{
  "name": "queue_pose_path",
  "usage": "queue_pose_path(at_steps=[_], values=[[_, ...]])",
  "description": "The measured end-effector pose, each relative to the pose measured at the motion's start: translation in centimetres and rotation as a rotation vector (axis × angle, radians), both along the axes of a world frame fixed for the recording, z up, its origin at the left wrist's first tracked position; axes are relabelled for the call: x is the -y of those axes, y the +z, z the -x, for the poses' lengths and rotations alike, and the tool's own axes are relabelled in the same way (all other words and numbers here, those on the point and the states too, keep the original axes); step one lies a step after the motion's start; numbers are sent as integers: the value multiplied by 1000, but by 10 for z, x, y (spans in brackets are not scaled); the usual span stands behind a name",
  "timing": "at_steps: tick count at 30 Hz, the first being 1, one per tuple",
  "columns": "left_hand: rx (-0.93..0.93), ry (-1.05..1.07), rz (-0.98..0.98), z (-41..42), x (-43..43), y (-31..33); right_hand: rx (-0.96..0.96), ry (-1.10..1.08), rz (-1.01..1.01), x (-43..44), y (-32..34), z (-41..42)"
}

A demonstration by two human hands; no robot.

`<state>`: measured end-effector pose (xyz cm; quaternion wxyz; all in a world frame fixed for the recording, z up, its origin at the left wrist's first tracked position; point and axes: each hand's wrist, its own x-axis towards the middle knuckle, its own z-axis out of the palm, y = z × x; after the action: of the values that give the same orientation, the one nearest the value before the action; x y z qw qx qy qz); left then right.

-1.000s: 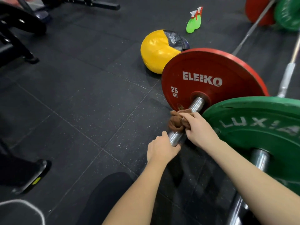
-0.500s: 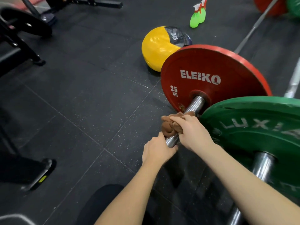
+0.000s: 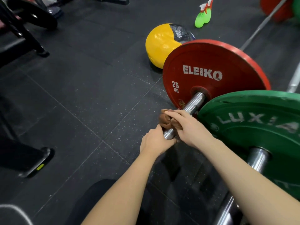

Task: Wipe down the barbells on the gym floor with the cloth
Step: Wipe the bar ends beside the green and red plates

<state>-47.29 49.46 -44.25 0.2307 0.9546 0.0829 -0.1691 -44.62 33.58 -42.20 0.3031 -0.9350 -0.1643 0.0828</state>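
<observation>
Brown cloth [image 3: 165, 121], bunched, wrapped over the chrome sleeve [image 3: 194, 103] of the first barbell, near its free end. My right hand [image 3: 190, 129] grips the cloth; my left hand [image 3: 155, 141] grips the sleeve tip. Sleeve enters a red plate [image 3: 211, 62] marked ELEIKO 25 KG, upright on edge. Second barbell just beside: green plate [image 3: 259, 130] upright, second sleeve [image 3: 258, 159] pointing toward me.

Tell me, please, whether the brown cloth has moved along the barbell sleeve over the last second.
Yes. The right hand has slid the cloth down the sleeve, away from the red plate and toward the left hand.
</observation>
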Motion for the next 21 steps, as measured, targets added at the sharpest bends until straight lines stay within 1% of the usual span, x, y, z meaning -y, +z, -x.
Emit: queue_pose_path(at_steps=[3, 5, 8, 11, 14, 16, 18, 21], values=[[-39, -30, -19, 2, 0, 4, -7, -126, 10, 5, 0, -8], [-65, -29, 12, 4, -1, 8, -17, -154, 47, -6, 3, -8], [-156, -44, 70, 11, -13, 11, -31, -131, 103, -20, 7, -6], [-291, -21, 191, 20, -36, 14, -29, -27, 127, -24, 9, 2], [-394, -110, 170, 24, -49, 13, -22, 18, 114, -21, 8, 7], [-448, -141, 189, 27, -49, 8, -14, -29, 79, -12, 5, 3], [-460, -160, 192, 30, -48, 5, 2, -107, 78, -7, 2, -2], [-438, -204, 189, 34, -47, 7, 36, -205, 155, -21, 3, -3]])
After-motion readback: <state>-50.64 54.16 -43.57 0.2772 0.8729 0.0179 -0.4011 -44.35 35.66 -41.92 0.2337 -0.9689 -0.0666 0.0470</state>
